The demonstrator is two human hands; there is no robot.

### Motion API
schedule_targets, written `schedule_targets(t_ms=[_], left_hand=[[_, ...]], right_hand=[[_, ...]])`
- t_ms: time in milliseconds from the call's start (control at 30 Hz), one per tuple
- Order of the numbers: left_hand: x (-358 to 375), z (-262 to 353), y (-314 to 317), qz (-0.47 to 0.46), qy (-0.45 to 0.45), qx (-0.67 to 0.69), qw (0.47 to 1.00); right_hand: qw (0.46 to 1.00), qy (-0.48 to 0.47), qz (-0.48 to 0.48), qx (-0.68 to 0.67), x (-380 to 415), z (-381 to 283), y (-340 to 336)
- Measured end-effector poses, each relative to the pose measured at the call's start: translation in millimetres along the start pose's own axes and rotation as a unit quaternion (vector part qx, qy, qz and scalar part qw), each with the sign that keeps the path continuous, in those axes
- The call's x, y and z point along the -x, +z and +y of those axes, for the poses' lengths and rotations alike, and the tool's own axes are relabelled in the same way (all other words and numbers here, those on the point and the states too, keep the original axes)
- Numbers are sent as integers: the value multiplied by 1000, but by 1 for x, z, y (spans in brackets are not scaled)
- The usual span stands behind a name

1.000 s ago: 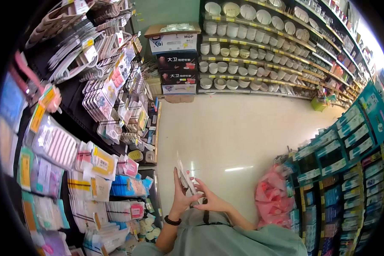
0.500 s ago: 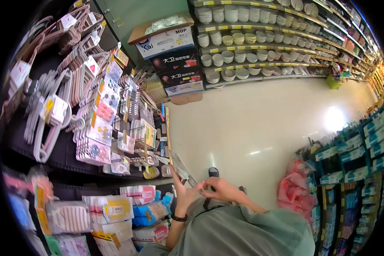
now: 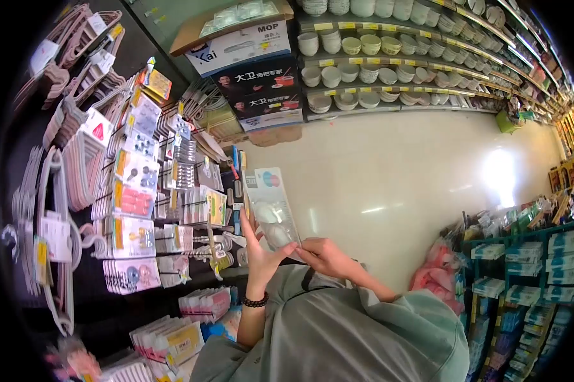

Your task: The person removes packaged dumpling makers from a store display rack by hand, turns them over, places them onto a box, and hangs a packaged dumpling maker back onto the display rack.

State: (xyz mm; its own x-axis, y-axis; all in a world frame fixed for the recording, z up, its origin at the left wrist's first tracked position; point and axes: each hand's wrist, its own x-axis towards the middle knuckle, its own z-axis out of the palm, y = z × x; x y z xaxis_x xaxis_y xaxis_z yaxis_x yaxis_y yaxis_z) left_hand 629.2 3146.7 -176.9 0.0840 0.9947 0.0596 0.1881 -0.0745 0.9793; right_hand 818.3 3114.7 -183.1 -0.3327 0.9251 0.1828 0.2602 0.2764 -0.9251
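A clear blister package with white rounded pieces and a card with blue and pink circles is held in front of the body. My left hand, with a dark beaded bracelet on its wrist, grips the package's lower left edge between thumb and fingers. At the lower right corner, my right hand has its fingers closed on the package's edge. The package's face is turned up toward the camera.
Hanging hangers and carded goods fill the left side. Stacked mop boxes stand ahead, beside shelves of bowls. A pink bag and racks of packets are at right.
The package, seen nearly edge-on before, has been raised and turned so its face shows. The right hand has moved slightly up. The view has shifted toward the left racks.
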Motion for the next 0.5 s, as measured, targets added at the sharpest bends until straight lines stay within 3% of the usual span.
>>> schedule_targets(t_ms=[100, 200, 333, 433, 500], left_hand=[[-51, -5, 0, -8, 44, 20, 999], [-107, -9, -13, -50, -18, 43, 998], [-198, -20, -18, -49, -4, 143, 988], [-272, -18, -34, -61, -24, 201, 977], [-317, -21, -48, -60, -24, 211, 975]], right_hand=[[990, 117, 5, -73, -32, 28, -18], [972, 186, 41, -135, -79, 48, -36], [979, 192, 31, -57, -161, 77, -65], [967, 234, 33, -99, -230, 81, -90], [966, 207, 42, -147, -276, 89, -105]])
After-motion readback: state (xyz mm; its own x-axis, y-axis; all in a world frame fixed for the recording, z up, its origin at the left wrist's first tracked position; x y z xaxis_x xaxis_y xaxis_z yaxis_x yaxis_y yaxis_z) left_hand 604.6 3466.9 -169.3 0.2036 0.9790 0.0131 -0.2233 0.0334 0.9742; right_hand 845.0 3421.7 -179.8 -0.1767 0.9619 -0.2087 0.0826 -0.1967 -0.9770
